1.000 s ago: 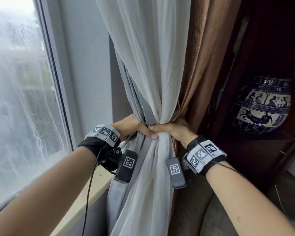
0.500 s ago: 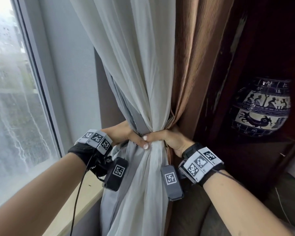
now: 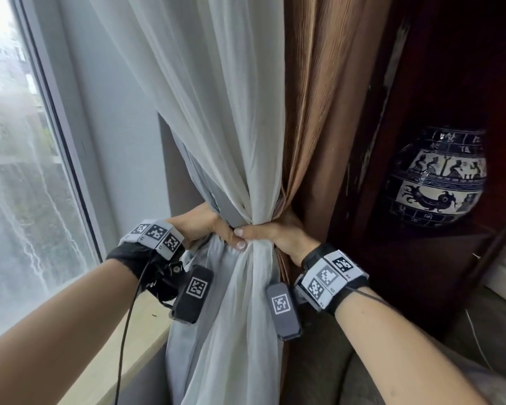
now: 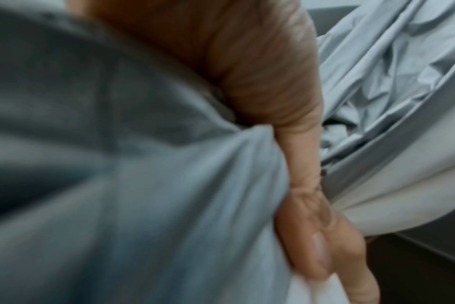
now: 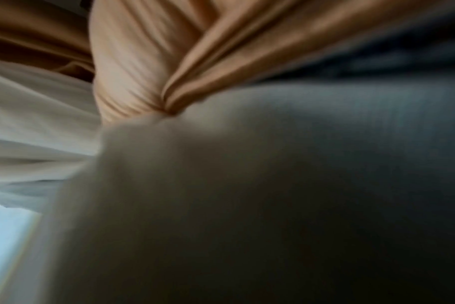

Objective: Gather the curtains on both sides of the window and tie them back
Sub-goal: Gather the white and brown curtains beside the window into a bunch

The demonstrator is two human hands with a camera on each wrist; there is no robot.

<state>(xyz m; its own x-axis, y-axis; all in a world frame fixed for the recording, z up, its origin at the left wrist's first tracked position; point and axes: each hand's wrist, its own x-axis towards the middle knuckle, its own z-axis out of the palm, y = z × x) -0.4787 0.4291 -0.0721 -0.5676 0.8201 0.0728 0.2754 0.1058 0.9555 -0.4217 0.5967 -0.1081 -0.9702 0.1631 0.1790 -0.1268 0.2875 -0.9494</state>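
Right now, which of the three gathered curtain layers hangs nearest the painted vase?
The brown curtain: it hangs rightmost, beside the vase; the white sheer and grey layer hang windowward.

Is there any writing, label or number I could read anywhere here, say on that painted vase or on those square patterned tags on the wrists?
No readable text anywhere.
Painted vase: its top band carries glyph-like marks, too small and blurred to read.
Wrist tags: black-and-white square code patterns, not letters or numbers.
Curtains: no print.
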